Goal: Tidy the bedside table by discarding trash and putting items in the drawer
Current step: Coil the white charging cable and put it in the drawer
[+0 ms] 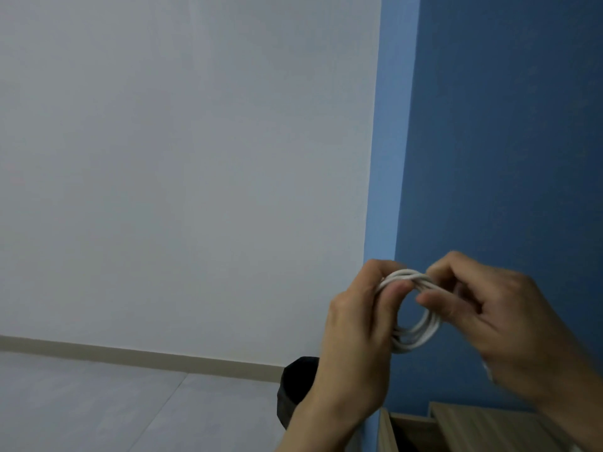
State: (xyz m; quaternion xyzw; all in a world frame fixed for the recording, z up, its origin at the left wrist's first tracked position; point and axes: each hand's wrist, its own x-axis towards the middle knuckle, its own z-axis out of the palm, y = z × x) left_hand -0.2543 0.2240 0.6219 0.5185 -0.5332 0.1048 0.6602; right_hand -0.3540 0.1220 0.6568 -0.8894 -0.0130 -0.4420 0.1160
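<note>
**A:** status on the cable?

**B:** The cable (417,339) is off the bedside table (483,425) and in the air above its left end, wound into a small white coil of several loops. Both my hands are on it.

**A:** grip details?

**B:** My left hand (355,337) is on the coil's left side, back of the hand to the camera. The fingers (381,269) curl over the top of the loops and the thumb (393,296) presses in from the near side, so the strands are pinched between them. My right hand (502,324) is on the coil's right side. The index finger (447,265) hooks over the top of the loops and the thumb (439,305) lies across the strands, pointing toward my left thumb. Both hands are closed tight on the coil. The bottom arc of the coil hangs free below both thumbs and touches nothing. The right hand is a bit blurred, so I can't tell how its lower fingers lie.

**A:** cable ends or plugs?

**B:** Can't make them out. I only see loops.

**A:** what's around the table?

**B:** Only the table's wood-grain top corner is in view, at the bottom right. There's a dark opening at its left end, next to an upright wood panel. I can't tell if that's the drawer. A black bin (295,389) stands on the floor (81,402) just left of the table, partly hidden by my left wrist. A blue wall (505,125) is behind the table. A pale wall (179,158) with a light skirting strip (130,352) runs off to the table's left.
</note>
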